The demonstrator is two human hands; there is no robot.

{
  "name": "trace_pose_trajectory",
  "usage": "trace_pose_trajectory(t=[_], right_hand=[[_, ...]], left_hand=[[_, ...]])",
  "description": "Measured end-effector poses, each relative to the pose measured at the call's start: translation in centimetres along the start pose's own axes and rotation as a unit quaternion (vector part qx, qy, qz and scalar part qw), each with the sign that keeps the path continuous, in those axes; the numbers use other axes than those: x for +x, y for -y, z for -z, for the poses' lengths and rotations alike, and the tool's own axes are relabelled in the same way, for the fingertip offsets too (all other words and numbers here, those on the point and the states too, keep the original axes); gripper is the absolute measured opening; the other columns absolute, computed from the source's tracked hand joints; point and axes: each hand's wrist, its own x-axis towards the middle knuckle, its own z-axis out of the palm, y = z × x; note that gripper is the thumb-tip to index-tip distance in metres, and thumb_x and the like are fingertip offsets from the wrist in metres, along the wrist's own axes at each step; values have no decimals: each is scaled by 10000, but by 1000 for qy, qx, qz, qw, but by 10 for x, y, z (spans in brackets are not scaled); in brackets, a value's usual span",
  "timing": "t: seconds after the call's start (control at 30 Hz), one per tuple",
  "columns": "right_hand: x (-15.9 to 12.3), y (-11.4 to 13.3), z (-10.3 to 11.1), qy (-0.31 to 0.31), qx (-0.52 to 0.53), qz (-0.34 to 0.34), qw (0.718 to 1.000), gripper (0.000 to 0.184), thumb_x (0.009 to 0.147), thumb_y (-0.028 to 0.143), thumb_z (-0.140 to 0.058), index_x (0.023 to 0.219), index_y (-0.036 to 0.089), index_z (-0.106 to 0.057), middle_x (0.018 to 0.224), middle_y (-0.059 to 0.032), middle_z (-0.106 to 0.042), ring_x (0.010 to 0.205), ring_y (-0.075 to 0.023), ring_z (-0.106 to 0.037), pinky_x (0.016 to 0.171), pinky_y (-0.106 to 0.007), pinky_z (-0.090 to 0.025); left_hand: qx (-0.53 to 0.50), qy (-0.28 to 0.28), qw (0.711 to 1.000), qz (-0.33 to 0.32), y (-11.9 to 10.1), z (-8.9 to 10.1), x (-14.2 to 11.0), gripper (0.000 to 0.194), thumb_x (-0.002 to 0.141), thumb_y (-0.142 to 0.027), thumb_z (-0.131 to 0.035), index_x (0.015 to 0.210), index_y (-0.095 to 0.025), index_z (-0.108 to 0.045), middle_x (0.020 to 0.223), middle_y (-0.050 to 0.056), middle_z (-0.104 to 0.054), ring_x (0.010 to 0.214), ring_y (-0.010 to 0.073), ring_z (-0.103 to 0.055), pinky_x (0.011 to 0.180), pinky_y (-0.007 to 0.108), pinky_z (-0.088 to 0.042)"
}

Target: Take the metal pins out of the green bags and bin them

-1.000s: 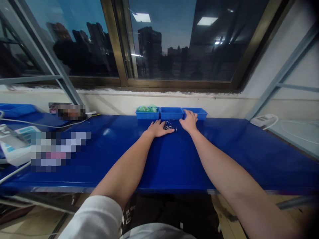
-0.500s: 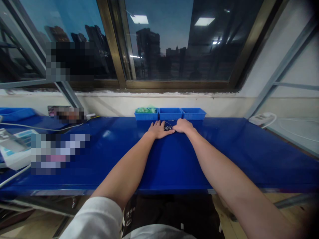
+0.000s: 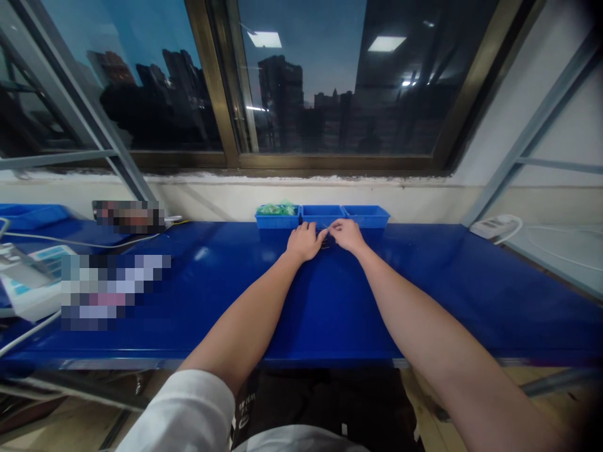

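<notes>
A thin, pale sliver of a part [image 3: 326, 226] is at the fingertips of the right hand [image 3: 346, 235], just in front of the middle blue bin [image 3: 323, 210]. The right hand's grip is pinched, thumb against forefinger, apparently on that sliver; it is too small to make out further. The left hand [image 3: 304, 241] is in front of the middle bin, slightly to its left, back of the hand up and thumb reaching toward the right fingertips. Its underside is hidden, so I cannot tell whether its grip is released or grasping something. Between the hands, nearer the wearer than the middle bin, a few small dark parts [image 3: 325, 245] lie on the shiny blue worktop [image 3: 325, 314].

Just left of the middle bin, a matching bin [image 3: 277, 221] holds crumpled green material [image 3: 277, 208]; just right of it stands another blue bin [image 3: 374, 216]. Well left of the middle bin are a white device [image 3: 35, 304], blurred squares and a blue tray [image 3: 31, 216]. Well to its right is a white power strip [image 3: 492, 226]. Behind and above it, a brown-framed window [image 3: 325, 161] shows dark buildings at dusk.
</notes>
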Motion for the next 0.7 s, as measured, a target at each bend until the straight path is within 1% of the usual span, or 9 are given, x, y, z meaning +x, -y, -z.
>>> trace_pose_trajectory(t=[0.1,0.17,0.23,0.37,0.47,0.57,0.7], right_hand=[[2,-3,-4,16,50,19,998,137,741,257,-582,809,170,-664,711,-25,-672,510,-107,-568,550,-242,-475],[2,-4,-6,26,83,13,996,141,745,262,-580,811,165,-658,712,-25,-667,503,-102,-550,542,-245,-467],[2,-4,-7,40,113,9,993,142,753,266,-574,809,158,-648,694,-22,-656,482,-94,-524,518,-240,-448],[0,0,-6,65,152,1,986,164,776,287,-569,859,157,-623,605,8,-602,449,-81,-485,472,-217,-397],[0,1,-6,67,159,-1,985,165,791,308,-560,865,165,-602,555,28,-567,427,-83,-472,455,-215,-372],[0,1,-6,57,151,-12,987,155,804,323,-544,842,176,-575,522,40,-543,405,-85,-458,438,-214,-357],[0,4,-7,52,162,-37,985,151,806,339,-543,846,193,-539,482,52,-529,397,-93,-472,439,-211,-373]], left_hand=[[-8,-27,998,-53,0,6,-2,390,941,-373,-365,1242,-161,-492,1192,132,-571,1099,251,-541,905,362,-410],[-19,-25,997,-74,2,9,-2,325,925,-285,-414,1212,-177,-522,1156,106,-596,1067,226,-557,896,341,-416],[-29,-22,996,-85,4,11,-2,277,910,-242,-446,1156,-192,-564,1100,83,-625,1023,209,-576,883,328,-422],[-27,-38,995,-86,6,12,-1,208,881,-246,-511,1051,-210,-627,1004,66,-649,961,208,-593,846,330,-428],[-19,-53,995,-84,7,13,-1,192,894,-273,-499,988,-225,-660,960,62,-646,938,212,-594,830,337,-421],[-19,-61,994,-87,6,13,-1,230,917,-304,-464,985,-235,-672,976,62,-635,935,211,-590,818,336,-416],[-12,-56,994,-89,5,13,-1,272,941,-300,-409,1017,-238,-663,993,67,-622,945,209,-581,821,334,-410]])
